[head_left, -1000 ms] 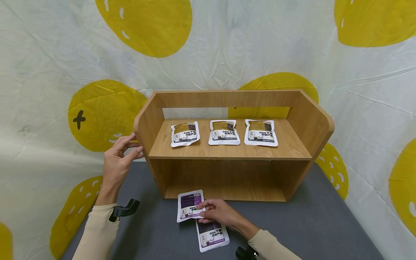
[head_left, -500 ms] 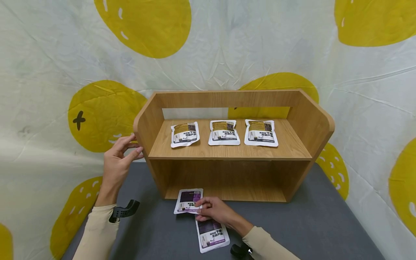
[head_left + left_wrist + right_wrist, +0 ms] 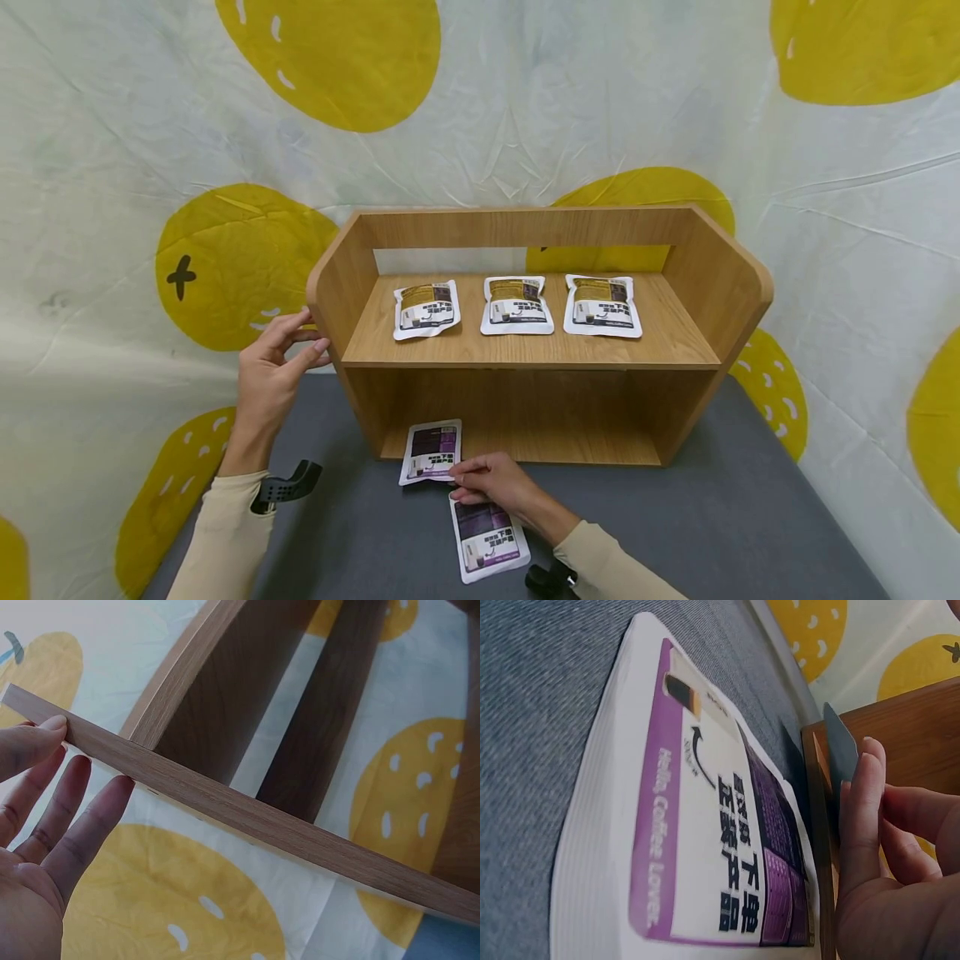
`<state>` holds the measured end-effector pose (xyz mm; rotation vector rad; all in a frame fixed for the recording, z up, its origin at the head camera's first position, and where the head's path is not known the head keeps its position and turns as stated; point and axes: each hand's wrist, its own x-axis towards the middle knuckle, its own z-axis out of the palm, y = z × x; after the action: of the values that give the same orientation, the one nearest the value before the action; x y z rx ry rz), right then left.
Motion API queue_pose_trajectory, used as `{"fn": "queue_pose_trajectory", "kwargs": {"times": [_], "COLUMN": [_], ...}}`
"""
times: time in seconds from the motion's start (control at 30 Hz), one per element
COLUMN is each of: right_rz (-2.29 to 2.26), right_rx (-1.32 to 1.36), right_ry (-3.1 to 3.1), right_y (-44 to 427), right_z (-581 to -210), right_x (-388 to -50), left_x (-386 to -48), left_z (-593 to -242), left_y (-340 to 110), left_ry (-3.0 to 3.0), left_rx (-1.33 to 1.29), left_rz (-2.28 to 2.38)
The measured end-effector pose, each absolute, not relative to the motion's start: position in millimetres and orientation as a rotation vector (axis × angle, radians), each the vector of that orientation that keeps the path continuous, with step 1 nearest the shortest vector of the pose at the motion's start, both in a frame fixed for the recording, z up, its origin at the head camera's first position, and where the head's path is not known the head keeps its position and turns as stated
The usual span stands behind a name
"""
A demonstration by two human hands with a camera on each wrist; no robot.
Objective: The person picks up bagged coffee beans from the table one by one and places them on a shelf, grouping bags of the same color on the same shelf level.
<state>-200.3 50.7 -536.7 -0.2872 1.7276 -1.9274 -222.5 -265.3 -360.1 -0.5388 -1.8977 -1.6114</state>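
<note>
My right hand (image 3: 501,487) pinches the lower right corner of a purple-and-white coffee pouch (image 3: 431,446). This pouch is raised a little and tilted at the front of the lower shelf. In the right wrist view only a dark sliver of the held pouch (image 3: 841,746) shows past my fingers. Below the hand, a second purple coffee pouch (image 3: 491,546) lies on the table. My left hand (image 3: 270,375) touches the left side panel of the wooden shelf (image 3: 525,354). In the left wrist view its thumb rests on the panel's edge, with straight fingers along the outer side.
Three gold-and-white pouches, left (image 3: 427,310), middle (image 3: 517,306) and right (image 3: 602,307), lie in a row on the upper shelf. The grey table (image 3: 697,533) extends to both sides. A fabric backdrop (image 3: 525,100) with yellow shapes hangs behind.
My right hand has moved the held pouch forward and slightly left, so its far edge now overlaps the lower shelf's front. The left hand and the other pouches have stayed put.
</note>
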Motion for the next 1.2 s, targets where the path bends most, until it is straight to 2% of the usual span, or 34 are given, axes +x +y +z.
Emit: {"fn": "queue_pose_trajectory", "kwargs": {"times": [1.2], "right_rz": [-2.030], "right_rx": [-0.286], "right_ry": [1.639], "right_y": [41.7], "right_z": [-539.3], "right_x": [-220.0], "left_x": [-222.0], "left_z": [-359.0], "left_y": [-264.8], "left_ry": [-1.904], "left_rx": [-0.536], "left_rz": [-1.617]}}
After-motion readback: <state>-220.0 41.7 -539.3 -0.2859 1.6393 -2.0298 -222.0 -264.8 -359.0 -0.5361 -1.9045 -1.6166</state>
